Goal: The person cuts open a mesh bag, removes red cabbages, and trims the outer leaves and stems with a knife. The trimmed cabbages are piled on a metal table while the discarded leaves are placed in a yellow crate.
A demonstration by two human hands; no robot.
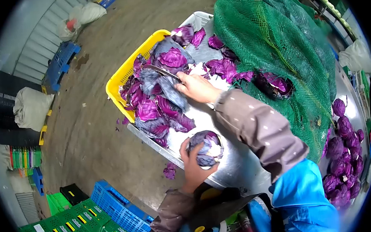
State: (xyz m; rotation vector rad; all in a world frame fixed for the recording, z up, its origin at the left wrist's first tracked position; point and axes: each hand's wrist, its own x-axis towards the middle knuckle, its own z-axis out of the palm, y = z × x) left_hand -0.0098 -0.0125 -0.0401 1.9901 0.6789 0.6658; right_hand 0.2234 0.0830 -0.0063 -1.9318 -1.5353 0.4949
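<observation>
Cabbage in left, knife in right

On my head feed, left hand (pixel 192 164) has its fingers wrapped around a cabbage (pixel 206 148) at the near edge of the metal surface (pixel 241 157). Right hand (pixel 198 88) has fingers clenched on a knife (pixel 162 72), blade out over purple leaves (pixel 149 109) piled in and beside the yellow crate (pixel 114 84). I can't tell if blade touches leaves. Green net (pixel 274 46) lies right of the knife.
</observation>
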